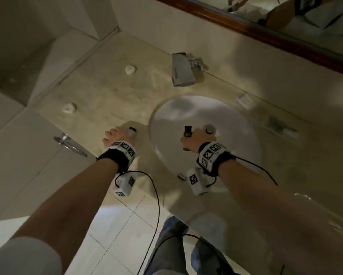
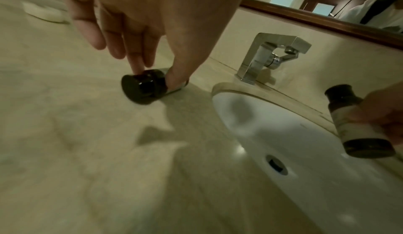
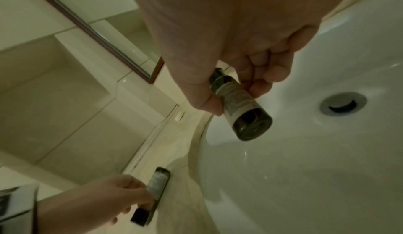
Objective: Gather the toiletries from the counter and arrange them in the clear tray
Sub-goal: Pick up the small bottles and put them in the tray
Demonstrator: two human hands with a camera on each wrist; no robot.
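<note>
My left hand (image 1: 118, 135) pinches a small dark-capped bottle (image 2: 141, 89) that lies on the beige counter (image 1: 107, 92) just left of the sink; the same bottle (image 3: 156, 184) shows in the right wrist view. My right hand (image 1: 194, 138) grips a second small bottle (image 3: 240, 106) with a pale label and dark ends, held in the air over the white basin (image 1: 230, 120). A blurred rectangular clear tray (image 1: 279, 126) sits on the counter right of the sink, apart from both hands.
Two small white items (image 1: 130, 69) (image 1: 69, 108) lie on the counter at the left. A small white packet (image 1: 245, 100) lies behind the sink. The chrome faucet (image 1: 181, 69) stands at the back under a wood-framed mirror (image 1: 265, 34). A drain (image 3: 342, 105) sits in the basin.
</note>
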